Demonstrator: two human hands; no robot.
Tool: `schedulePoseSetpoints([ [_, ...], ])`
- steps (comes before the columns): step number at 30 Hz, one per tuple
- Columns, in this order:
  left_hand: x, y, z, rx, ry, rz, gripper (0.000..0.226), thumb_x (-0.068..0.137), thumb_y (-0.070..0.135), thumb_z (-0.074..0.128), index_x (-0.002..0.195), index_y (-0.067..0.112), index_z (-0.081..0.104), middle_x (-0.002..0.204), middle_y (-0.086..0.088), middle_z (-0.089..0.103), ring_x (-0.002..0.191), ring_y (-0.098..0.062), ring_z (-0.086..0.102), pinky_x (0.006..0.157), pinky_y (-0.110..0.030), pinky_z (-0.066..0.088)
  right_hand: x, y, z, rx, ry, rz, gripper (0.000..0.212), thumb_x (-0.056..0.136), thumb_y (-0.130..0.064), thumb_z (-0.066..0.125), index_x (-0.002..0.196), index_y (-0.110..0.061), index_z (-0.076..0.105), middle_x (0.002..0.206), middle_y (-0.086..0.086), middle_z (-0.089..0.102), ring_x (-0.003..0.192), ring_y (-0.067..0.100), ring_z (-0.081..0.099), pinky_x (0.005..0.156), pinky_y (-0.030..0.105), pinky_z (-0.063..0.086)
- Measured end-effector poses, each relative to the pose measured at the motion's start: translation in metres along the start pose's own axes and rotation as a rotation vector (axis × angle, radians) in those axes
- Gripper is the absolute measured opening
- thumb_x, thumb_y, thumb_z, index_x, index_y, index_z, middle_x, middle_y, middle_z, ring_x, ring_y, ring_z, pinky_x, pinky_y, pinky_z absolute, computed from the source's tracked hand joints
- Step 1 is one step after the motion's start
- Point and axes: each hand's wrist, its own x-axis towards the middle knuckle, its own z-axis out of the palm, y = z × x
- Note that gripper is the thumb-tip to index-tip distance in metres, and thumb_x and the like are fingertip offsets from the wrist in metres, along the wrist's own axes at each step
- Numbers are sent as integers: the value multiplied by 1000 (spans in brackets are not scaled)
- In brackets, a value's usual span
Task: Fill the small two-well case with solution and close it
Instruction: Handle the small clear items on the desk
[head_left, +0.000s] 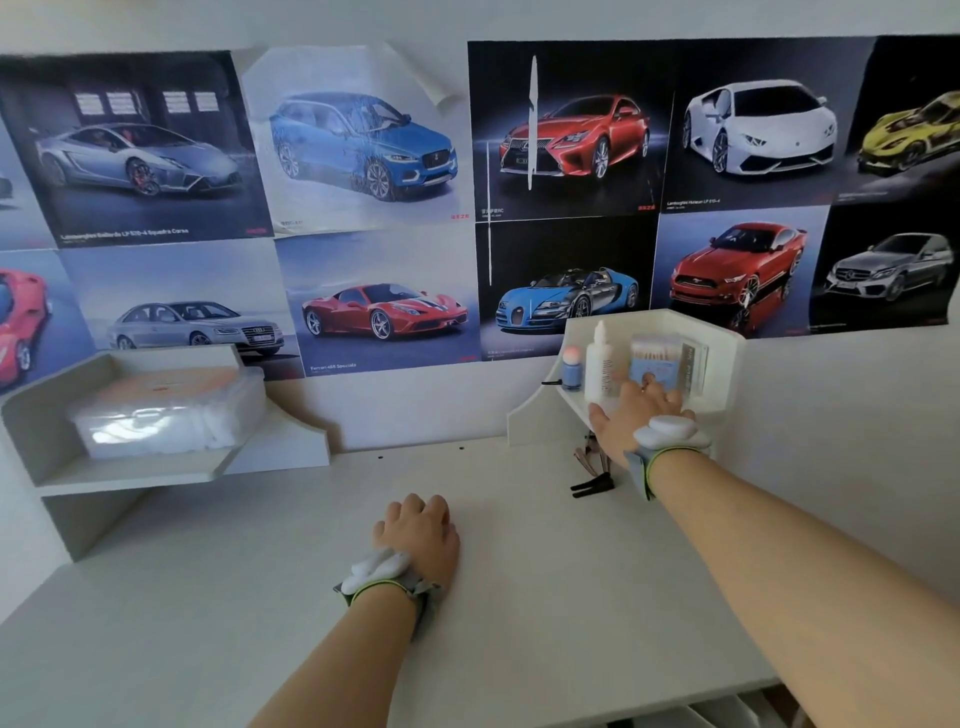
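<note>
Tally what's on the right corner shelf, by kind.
White bottle: 1
Small blue bottle: 1
Clear box of cotton swabs: 1
Total: 3. The right hand on the right corner shelf may hide more; no two-well case shows.

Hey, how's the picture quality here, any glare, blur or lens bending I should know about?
Head view: wide-angle bending curves the posters and desk edges; daylight is soft, with glare on the plastic-wrapped pack on the left shelf; the white bottle label is too soft to read; the right hand and left hand look fairly sharp.
</note>
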Motion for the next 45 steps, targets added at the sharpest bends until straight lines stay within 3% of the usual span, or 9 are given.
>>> schedulePoseSetpoints([
  [5, -4, 2, -3, -5, 13, -23, 17, 89, 42, 34, 93, 31, 46, 94, 6, 46, 91, -19, 43, 74, -30, 31, 2, -2, 0, 38, 9, 2, 63, 86, -55, 44, 135, -17, 35, 151, 8, 27, 131, 33, 31, 100, 46, 33],
  [12, -10, 8, -10, -3, 66, -27, 21, 92, 39, 34, 96, 24, 49, 98, 3, 50, 95, -21, 46, 77, -30, 35, -4, -4, 4, 110, 128, -26, 58, 82, -55, 50, 123, -13, 46, 124, 13, 52, 116, 34, 42, 90, 43, 39],
  [21, -17, 7, -14, -75, 55, -46, 20, 91, 38, 38, 97, 24, 51, 99, 3, 51, 94, -20, 46, 77, -29, 35, -31, -43, 4, 311, 206, -228, 51, 80, -54, 54, 115, -17, 53, 113, 10, 58, 108, 32, 47, 84, 38, 40],
  [27, -33, -2, -29, -129, 27, -68, 21, 92, 32, 40, 101, 20, 54, 102, 1, 51, 97, -21, 47, 80, -30, 38, -77, -76, 32, 337, 110, -428, 51, 79, -58, 51, 113, -19, 51, 111, 3, 56, 103, 26, 46, 83, 35, 39],
  [30, -40, -8, -37, -413, 19, -145, 22, 97, 30, 37, 100, 15, 53, 98, -4, 50, 93, -24, 51, 83, -35, 41, -102, -87, 51, 355, 34, -471, 52, 79, -57, 51, 115, -19, 51, 114, 3, 55, 106, 25, 45, 87, 35, 40],
  [34, -44, -20, -41, -670, -18, -192, 24, 97, 36, 37, 96, 19, 54, 100, -2, 58, 91, -18, 53, 78, -30, 37, -132, -95, 76, 379, -48, -476, 55, 78, -60, 50, 117, -21, 50, 117, 1, 55, 108, 23, 45, 89, 33, 39],
  [38, -50, -23, -40, -665, -33, -167, 14, 90, 43, 49, 96, 31, 53, 100, 4, 59, 81, -7, 55, 70, -24, 38, -149, -104, 90, 357, -130, -448, 58, 80, -60, 46, 124, -23, 45, 125, 1, 53, 115, 24, 44, 92, 35, 39],
  [40, -53, -22, -41, -646, -36, -138, 22, 83, 45, 57, 102, 36, 51, 99, 10, 57, 77, -1, 55, 67, -20, 39, -152, -109, 90, 335, -137, -434, 55, 82, -56, 48, 127, -23, 44, 128, 2, 52, 117, 25, 44, 92, 36, 39],
  [45, -54, -21, -46, -635, -89, -81, 46, 72, 42, 57, 118, 38, 53, 105, 14, 53, 83, -3, 56, 77, -22, 43, -154, -110, 89, 327, -251, -395, 52, 83, -45, 53, 129, -23, 42, 129, 2, 51, 119, 24, 43, 96, 35, 39],
])
